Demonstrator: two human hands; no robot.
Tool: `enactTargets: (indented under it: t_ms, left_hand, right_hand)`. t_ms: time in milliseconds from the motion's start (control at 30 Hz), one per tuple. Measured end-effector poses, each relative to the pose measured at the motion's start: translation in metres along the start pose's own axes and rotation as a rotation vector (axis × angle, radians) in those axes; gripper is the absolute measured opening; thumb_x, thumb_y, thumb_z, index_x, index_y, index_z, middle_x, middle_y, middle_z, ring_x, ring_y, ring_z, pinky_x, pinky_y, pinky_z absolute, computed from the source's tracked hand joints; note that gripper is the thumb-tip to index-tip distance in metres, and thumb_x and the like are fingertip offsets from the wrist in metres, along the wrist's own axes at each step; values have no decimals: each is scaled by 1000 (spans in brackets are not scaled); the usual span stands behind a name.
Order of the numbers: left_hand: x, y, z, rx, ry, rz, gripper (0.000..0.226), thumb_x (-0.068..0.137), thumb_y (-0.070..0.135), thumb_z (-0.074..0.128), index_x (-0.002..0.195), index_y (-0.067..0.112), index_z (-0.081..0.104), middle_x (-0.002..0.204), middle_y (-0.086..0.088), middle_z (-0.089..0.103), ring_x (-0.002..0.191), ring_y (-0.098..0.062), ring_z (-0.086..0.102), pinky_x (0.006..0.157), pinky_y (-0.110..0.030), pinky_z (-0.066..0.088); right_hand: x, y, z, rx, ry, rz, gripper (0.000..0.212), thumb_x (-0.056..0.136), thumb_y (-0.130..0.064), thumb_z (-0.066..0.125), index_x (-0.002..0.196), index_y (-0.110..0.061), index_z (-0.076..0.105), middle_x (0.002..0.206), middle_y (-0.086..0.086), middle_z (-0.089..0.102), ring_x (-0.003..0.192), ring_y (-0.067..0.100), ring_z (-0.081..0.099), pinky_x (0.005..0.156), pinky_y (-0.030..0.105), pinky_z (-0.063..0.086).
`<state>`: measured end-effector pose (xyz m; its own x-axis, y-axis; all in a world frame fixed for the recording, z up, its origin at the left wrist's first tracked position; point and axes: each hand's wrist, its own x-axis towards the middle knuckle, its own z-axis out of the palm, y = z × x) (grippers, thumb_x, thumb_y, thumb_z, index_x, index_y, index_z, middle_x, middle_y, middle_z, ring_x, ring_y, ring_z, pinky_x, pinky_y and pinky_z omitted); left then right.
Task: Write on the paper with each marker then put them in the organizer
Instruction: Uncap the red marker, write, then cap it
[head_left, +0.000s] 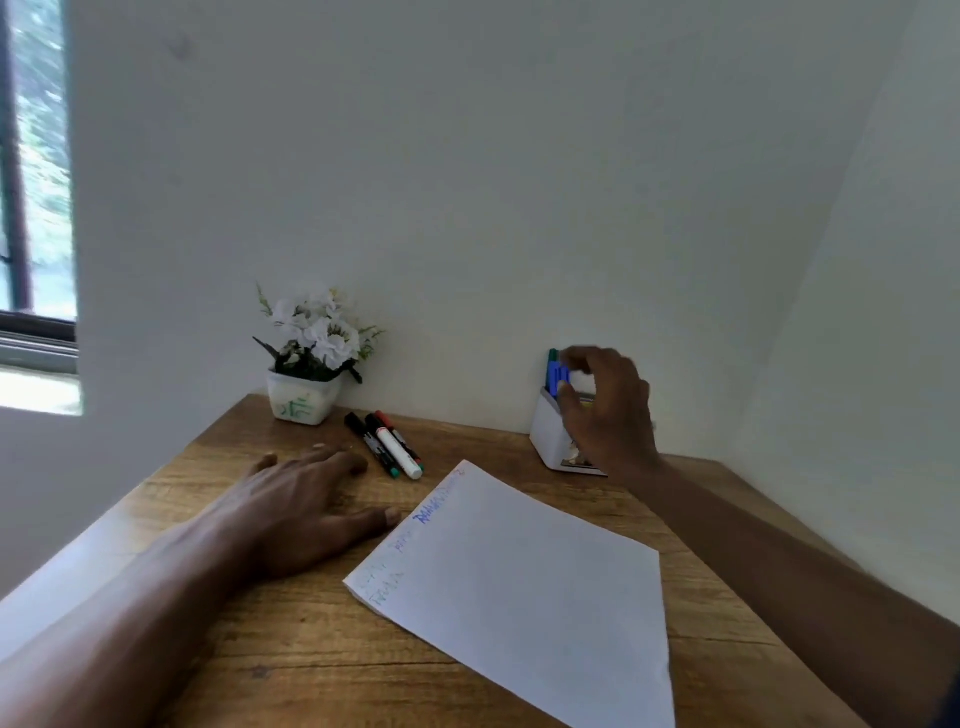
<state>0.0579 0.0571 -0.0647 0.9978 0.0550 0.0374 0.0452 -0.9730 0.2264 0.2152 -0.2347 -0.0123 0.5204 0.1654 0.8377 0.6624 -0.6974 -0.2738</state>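
I see the right hand (608, 410) up at the organizer (548, 436), a small white box standing at the far edge of the surface (270, 649) towards its right corner, close against the wall (493, 182). Its thumb and fingertips are curled in on the top of a blue marker (558, 376), which stands upright in the organizer. The picture is blurred there, but it reads to me as a pinch on the cap end. A green marker (553, 356) stands just behind the blue one in the same organizer, its top showing above it.

My left hand (296, 509) lies flat on the surface, palm down and fingers spread, holding nothing. It is left of the middle, its thumb tip just beside the paper's far left edge.

The paper (519, 587) lies askew near the middle of the surface and runs towards the near edge. It carries blue scribbles (434, 512) by its far corner and fainter green scribbles (387, 590) by its left corner.

Three markers (392, 447) lie side by side, touching, near the far edge between the flower pot (304, 402) and the organizer, closer to the pot. One has a black cap, one a white barrel, one a red cap. The pot of white flowers stands in the far left corner. A window (31, 208) shows at the left.
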Motion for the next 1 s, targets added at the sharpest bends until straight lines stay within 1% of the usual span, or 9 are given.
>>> enactTargets:
  t_ms: [67,100,167,300,400,567,667,767,1000]
  left_hand:
    - [1,0,0,-15,4,14,118,58,103,16,156,39,26,167,8,23,154,-12,20,125,-48,16]
    - [1,-1,1,-22,11,17,118,58,104,17,156,39,27,167,8,24,153,-12,21,125,-48,16]
    - [0,0,2,-22,25,15,105,69,99,26,155,38,29,167,8,26,153,-12,22,125,-48,15]
    - [-2,-1,2,-35,38,10,96,77,93,34,154,37,32,166,9,26,154,-13,18,125,-49,13]
    - [-2,-2,1,-43,35,1,95,77,93,35,154,38,33,167,8,25,154,-14,19,125,-49,14]
    - [2,-6,4,-69,51,15,97,72,96,34,151,40,35,165,9,28,151,-11,26,125,-51,13]
    - [5,-9,6,-81,59,11,96,71,96,35,150,41,36,165,9,28,151,-11,27,125,-50,13]
    - [6,-9,6,-84,59,7,92,74,93,40,150,41,37,166,9,27,151,-11,26,125,-50,13]
    - [5,-7,5,-91,49,-1,93,75,92,41,152,39,35,166,8,27,152,-13,26,125,-49,12]
  right_hand:
    - [-8,-22,11,214,-111,52,20,86,-9,68,100,-24,71,99,-6,71,96,10,64,85,18,47]
    - [-10,-31,17,274,-194,96,17,87,-8,69,95,-23,72,94,-8,72,89,4,65,76,9,46]
    - [-13,-46,33,306,-349,147,14,88,-11,70,90,-23,75,86,-12,73,80,-1,66,67,6,46]
    - [-8,-72,70,266,-557,207,14,87,-15,66,93,-22,76,86,-9,71,80,3,65,64,12,45]
    - [6,-87,98,188,-653,248,16,84,-13,64,94,-17,76,86,-5,70,79,12,68,65,20,52]
    - [26,-99,130,-1,-822,212,18,81,-19,76,98,-12,75,96,5,69,85,16,67,72,31,60]
    - [36,-107,139,-1,-877,248,26,81,-26,77,99,-7,77,97,12,75,88,24,73,80,41,64]
    - [42,-113,145,-35,-910,261,29,82,-27,78,100,-4,77,97,16,76,90,26,75,82,45,63]
    - [39,-117,158,-171,-855,195,41,85,-37,78,110,-5,70,106,14,73,98,29,71,85,43,62]
